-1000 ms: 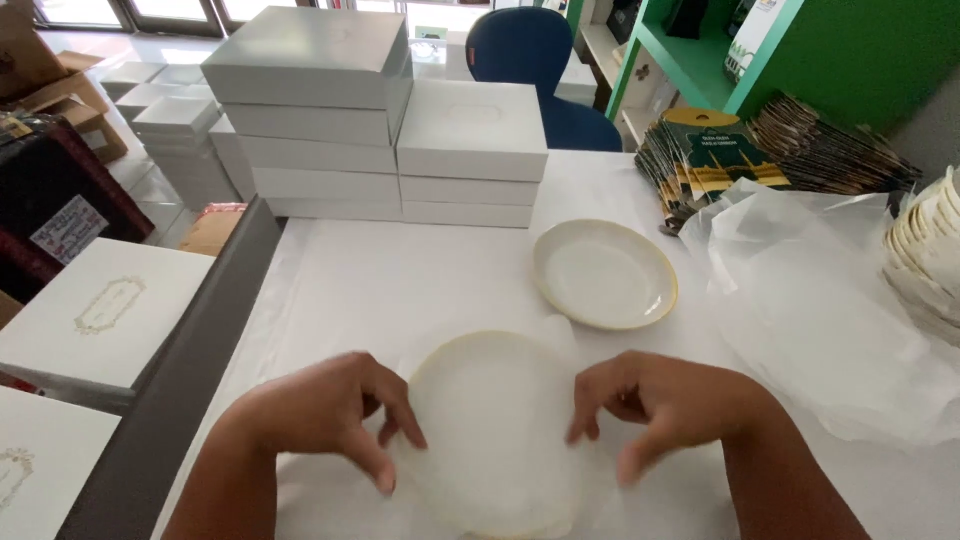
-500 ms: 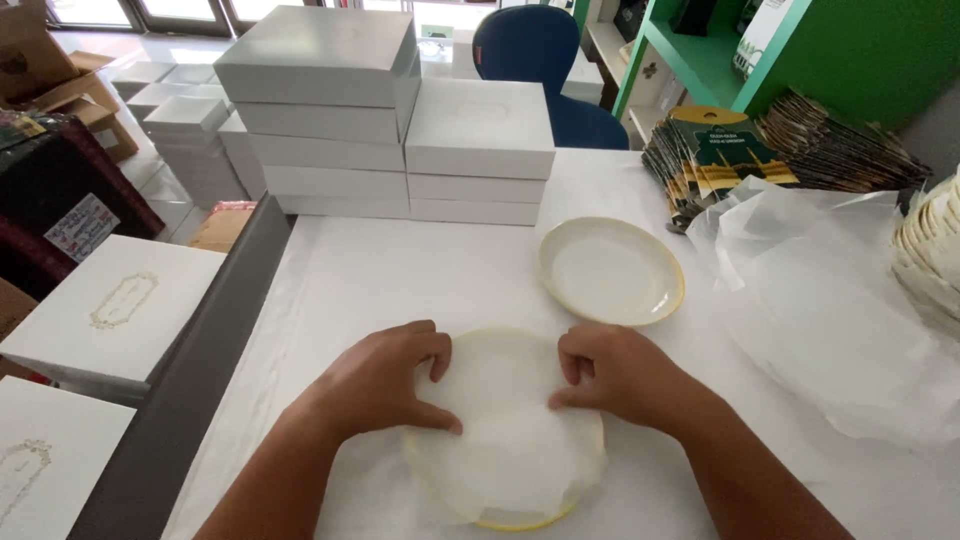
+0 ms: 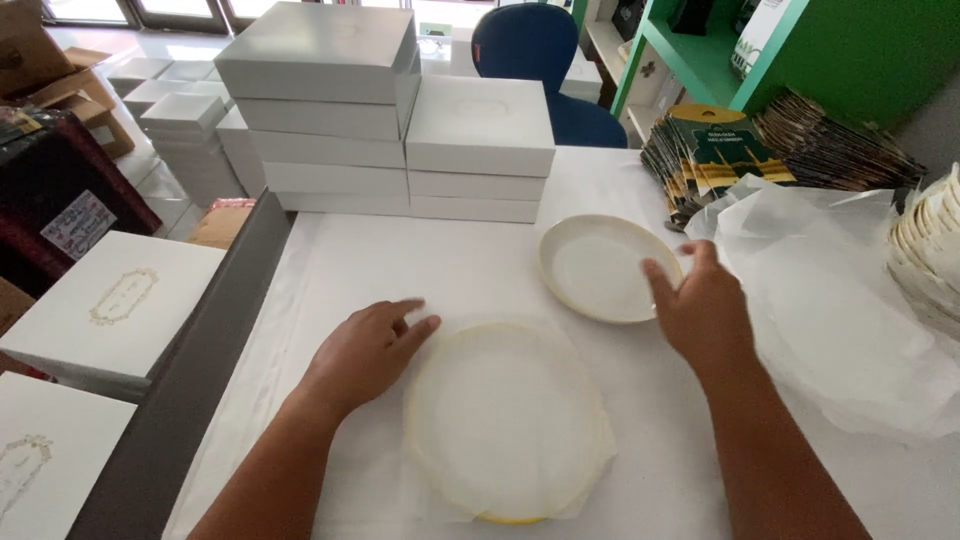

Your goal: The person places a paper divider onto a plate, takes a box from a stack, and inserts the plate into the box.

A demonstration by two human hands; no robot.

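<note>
A large cream plate (image 3: 505, 425) lies on the white table, covered by a thin sheet of white tissue paper. My left hand (image 3: 365, 350) rests flat at the plate's upper left edge, fingers apart, touching the paper. A smaller cream plate (image 3: 605, 268) sits farther back to the right. My right hand (image 3: 700, 305) hovers open over that small plate's right rim, holding nothing.
Stacks of white boxes (image 3: 400, 120) stand at the back of the table. Loose tissue sheets (image 3: 830, 300) lie to the right, beside a stack of plates (image 3: 930, 250). Dark green packets (image 3: 720, 150) and a green shelf sit behind. More white boxes (image 3: 110, 300) lie left of the table edge.
My right hand has left the covered plate and moved up and right to the small plate. My left hand has slid to the plate's upper left edge.
</note>
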